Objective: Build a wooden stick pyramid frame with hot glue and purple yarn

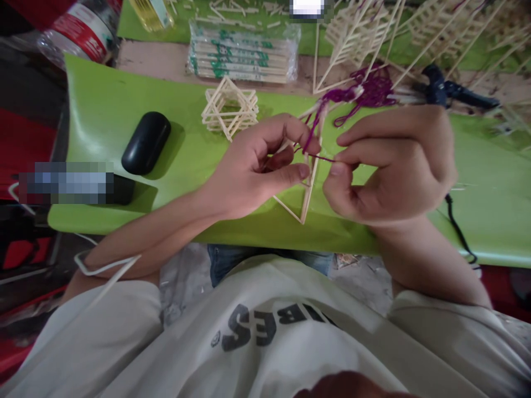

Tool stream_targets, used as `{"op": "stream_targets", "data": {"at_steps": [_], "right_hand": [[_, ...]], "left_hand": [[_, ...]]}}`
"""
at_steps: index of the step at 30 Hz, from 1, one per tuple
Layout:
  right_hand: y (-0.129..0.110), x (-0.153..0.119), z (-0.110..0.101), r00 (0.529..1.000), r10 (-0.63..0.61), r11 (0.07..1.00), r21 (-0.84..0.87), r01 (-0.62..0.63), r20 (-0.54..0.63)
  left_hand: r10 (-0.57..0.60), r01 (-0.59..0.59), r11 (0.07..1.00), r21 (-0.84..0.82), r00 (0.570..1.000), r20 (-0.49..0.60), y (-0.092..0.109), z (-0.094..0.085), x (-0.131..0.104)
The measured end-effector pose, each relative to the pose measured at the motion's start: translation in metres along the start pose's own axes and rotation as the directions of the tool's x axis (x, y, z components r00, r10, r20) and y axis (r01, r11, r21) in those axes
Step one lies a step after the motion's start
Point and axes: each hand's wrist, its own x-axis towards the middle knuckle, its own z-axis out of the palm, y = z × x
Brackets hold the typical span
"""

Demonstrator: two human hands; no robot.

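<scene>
A thin purple thread (pixel 322 158) runs between my two hands, drawn taut. My right hand (pixel 394 163) pinches its end between thumb and forefinger. My left hand (pixel 265 166) curls around a thin wooden stick frame (pixel 307 202), whose pointed corner shows below the fingers; thread loops hang over the left forefinger. What exactly the left fingertips grip is partly hidden. Beyond the hands, the purple thread trails to a tangled purple yarn bundle (pixel 375 88). Left of that, behind my left hand, sits a star-shaped stack of sticks (pixel 229 108).
A plastic-wrapped pack of chopsticks (pixel 244 55) lies at the back. To the left are a black oval case (pixel 146 142) and a bottle with a red label (pixel 85 30). Lattice stick structures (pixel 359 33) stand at the back right, near a dark blue tool (pixel 452 91).
</scene>
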Motion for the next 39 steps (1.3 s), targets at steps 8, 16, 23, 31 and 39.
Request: {"op": "stream_targets", "data": {"at_steps": [8,16,23,31,39], "right_hand": [[-0.006,0.021,-0.017,0.979,-0.135,0.980,-0.125,0.155,0.155],[-0.024,0.035,-0.014,0.970,-0.047,0.990,-0.117,0.076,0.240],[-0.021,0.031,-0.007,0.984,0.026,0.998,-0.066,-0.014,0.176],[-0.018,0.032,-0.006,0.964,0.097,0.995,-0.040,-0.090,0.246],[-0.035,0.046,0.000,0.914,0.334,0.934,-0.211,-0.288,0.232]], "left_hand": [[0.017,-0.018,0.999,0.035,1.000,0.020,0.001,0.001,-0.003],[0.069,-0.067,0.995,0.071,0.997,-0.023,0.000,0.007,-0.004],[0.076,-0.073,0.992,0.100,0.997,-0.028,0.001,0.003,-0.004],[0.119,-0.113,0.983,0.145,0.993,-0.030,0.002,0.006,-0.006],[0.136,-0.127,0.966,0.226,0.991,-0.022,0.001,0.007,-0.008]]}}
